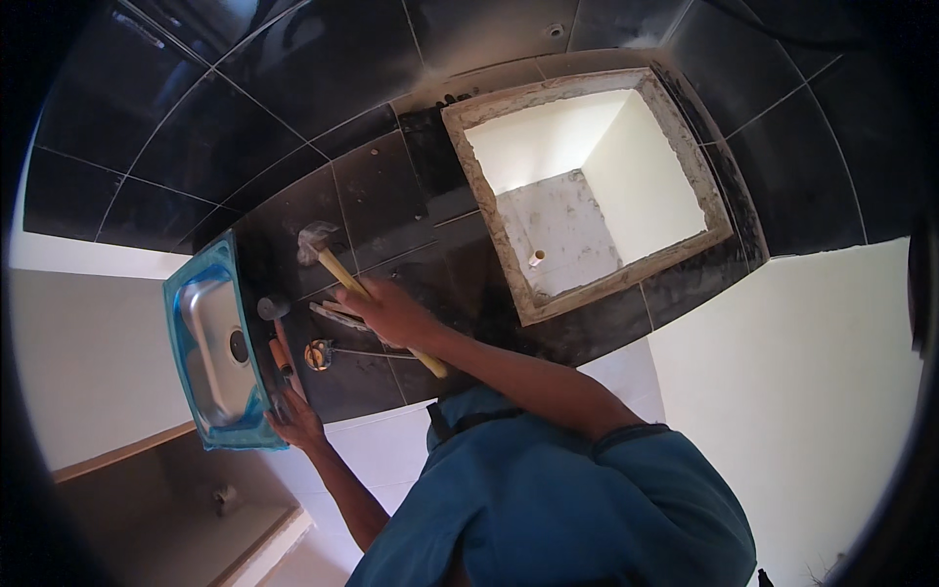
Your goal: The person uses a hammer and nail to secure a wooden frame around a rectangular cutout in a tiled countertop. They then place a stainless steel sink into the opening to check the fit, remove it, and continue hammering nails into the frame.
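My right hand (384, 311) is closed round the pale wooden handle of a hammer (337, 269) above the dark tiled counter. The hammer's head points to the far left, and its handle end sticks out by my forearm. My left hand (296, 423) is at the near right corner of a steel sink (210, 342) edged in blue film. Its fingers are too small and dark to show whether they grip. Just beyond it lie an orange-handled tool (280, 354) and a dark-headed mallet (273, 309). A tape measure (317, 354) has its tape drawn out to the right.
A square opening with a rough cement rim (587, 281) takes up the right of the counter; a short pipe (537, 257) stands inside. Thin strips (340, 316) lie beneath my right hand. Dark tiled walls (225, 127) rise behind. A wooden-edged recess (166, 499) is below the sink.
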A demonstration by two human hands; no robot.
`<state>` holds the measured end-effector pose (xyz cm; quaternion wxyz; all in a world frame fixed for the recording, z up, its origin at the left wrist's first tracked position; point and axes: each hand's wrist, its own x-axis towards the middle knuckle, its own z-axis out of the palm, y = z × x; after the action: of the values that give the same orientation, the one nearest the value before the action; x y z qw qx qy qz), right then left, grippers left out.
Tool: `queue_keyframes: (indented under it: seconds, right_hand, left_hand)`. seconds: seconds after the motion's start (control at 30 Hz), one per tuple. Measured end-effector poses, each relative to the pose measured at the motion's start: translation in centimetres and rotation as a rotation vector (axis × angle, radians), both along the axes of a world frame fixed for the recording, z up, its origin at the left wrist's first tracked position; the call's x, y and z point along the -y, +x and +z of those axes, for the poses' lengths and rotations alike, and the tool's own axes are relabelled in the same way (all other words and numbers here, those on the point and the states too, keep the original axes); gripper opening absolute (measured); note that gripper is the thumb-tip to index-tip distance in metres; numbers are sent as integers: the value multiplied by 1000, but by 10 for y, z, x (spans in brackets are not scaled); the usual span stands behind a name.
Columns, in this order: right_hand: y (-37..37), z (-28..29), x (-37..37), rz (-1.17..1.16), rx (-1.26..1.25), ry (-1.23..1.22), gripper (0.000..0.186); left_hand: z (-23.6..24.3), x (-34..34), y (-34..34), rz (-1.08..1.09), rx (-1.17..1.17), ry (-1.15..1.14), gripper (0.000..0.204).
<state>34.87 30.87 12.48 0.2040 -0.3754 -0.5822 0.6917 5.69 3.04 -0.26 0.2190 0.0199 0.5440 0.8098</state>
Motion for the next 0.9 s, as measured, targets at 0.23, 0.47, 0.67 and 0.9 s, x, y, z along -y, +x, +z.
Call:
queue_keyframes:
  seconds: [0.23, 0.47, 0.67, 0.9]
  right_hand:
    - [206, 8, 8, -108, -201, 323, 38]
    - [383, 0, -9, -433, -154, -611, 41]
    - [450, -26, -30, -410, -77, -555, 44]
    - [466, -30, -44, -300, -121, -616, 41]
  left_hand:
    - [17, -11, 71, 71, -296, -749, 57]
    - [95, -189, 258, -391, -381, -333, 38]
    - [91, -326, 370, -738, -1597, -969, 49]
    - [71, -361, 379, -716, -1649, -1217, 42]
